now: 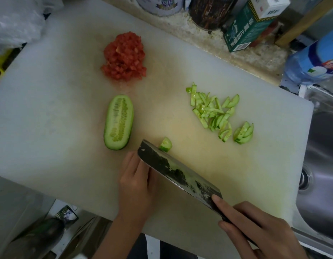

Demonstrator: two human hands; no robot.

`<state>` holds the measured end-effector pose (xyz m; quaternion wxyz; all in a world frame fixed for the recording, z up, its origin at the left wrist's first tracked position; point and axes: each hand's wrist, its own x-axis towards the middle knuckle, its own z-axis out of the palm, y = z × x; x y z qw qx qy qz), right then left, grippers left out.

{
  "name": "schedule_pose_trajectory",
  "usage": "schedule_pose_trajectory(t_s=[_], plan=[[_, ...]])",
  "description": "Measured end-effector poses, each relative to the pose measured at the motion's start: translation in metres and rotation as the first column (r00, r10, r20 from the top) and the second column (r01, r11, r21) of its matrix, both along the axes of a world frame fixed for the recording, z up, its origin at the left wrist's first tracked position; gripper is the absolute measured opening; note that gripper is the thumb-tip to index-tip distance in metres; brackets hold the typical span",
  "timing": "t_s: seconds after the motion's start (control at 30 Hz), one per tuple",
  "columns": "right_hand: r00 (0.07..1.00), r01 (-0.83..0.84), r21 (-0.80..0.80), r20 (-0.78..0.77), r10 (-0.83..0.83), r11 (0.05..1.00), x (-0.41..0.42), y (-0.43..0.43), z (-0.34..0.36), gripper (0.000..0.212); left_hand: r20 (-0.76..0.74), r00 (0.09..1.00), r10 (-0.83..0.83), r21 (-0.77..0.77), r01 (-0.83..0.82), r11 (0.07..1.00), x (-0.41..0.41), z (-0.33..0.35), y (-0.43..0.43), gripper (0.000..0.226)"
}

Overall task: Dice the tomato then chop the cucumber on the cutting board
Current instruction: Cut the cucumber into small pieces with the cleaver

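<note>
- The tomato part looks done to me. A heap of small red tomato dice [124, 57] sits at the far side of the wide white plastic cutting board [50, 109].
- The cucumber is only partway. A loose spread of thin green cucumber slices [214, 111] lies toward the right of the board, with a small fan of slices [243, 132] just beside it.
- A short green cucumber stub [165, 144] lies at the blade's tip, on its far side.
- The pale-fleshed cucumber half [118, 122], cut face up, lies whole near the middle, on my side of the tomato. I judge it the bulk of what is left.
- My right hand [255, 227] is wrapped round the handle of the dark broad-bladed cleaver [178, 171], with one finger stretched onto the blade.
- My left hand [137, 182] lies against the blade's near face. Its fingertips are hidden behind the steel, so I cannot tell whether it holds anything.
</note>
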<state>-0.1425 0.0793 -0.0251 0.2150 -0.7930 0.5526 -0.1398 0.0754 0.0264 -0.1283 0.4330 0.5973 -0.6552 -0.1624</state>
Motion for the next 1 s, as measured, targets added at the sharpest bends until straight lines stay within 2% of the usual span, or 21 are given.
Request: schedule_pose_trajectory(t_s=[0.07,0.3,0.4,0.47,0.53,0.7,0.87,1.0], plan=[[1.0,0.007,0.0,0.0,-0.007,1.0,0.0,0.0,0.001,0.031,0.001,1.0,0.0,0.006,0.0,1.0,0.0,0.0,0.0,0.016],[0.996,0.003,-0.074,-0.088,-0.009,0.997,0.006,0.004,-0.001,0.031,-0.003,1.0,0.002,0.016,-0.002,1.0,-0.001,0.006,-0.002,0.055],[0.992,0.028,-0.065,-0.121,-0.036,0.998,0.011,0.008,-0.002,0.033,0.033,0.999,-0.016,0.004,0.016,1.0,-0.002,0.004,-0.001,0.044],[0.993,0.07,-0.022,-0.097,-0.072,0.997,0.013,0.007,-0.004,0.034,0.065,0.998,-0.017,-0.004,0.018,1.0,-0.002,0.001,0.0,0.028],[0.993,0.109,0.024,-0.049,-0.108,0.994,0.012,0.002,-0.011,0.034,0.096,0.995,-0.003,0.01,0.002,1.0,-0.003,0.0,0.0,0.026],[0.982,0.128,0.099,0.125,-0.14,0.987,0.009,-0.017,-0.029,0.036,0.108,0.994,0.015,0.027,-0.018,0.999,-0.003,0.0,-0.001,0.024],[0.91,0.175,0.15,0.353,-0.218,0.973,0.011,-0.021,-0.012,0.033,0.062,0.998,0.022,0.052,-0.025,0.998,-0.003,-0.001,-0.001,0.024],[0.954,0.097,0.135,0.269,-0.131,0.986,0.007,-0.015,0.004,0.032,0.003,1.0,0.006,0.05,-0.006,0.999,-0.001,-0.004,0.001,0.03]])
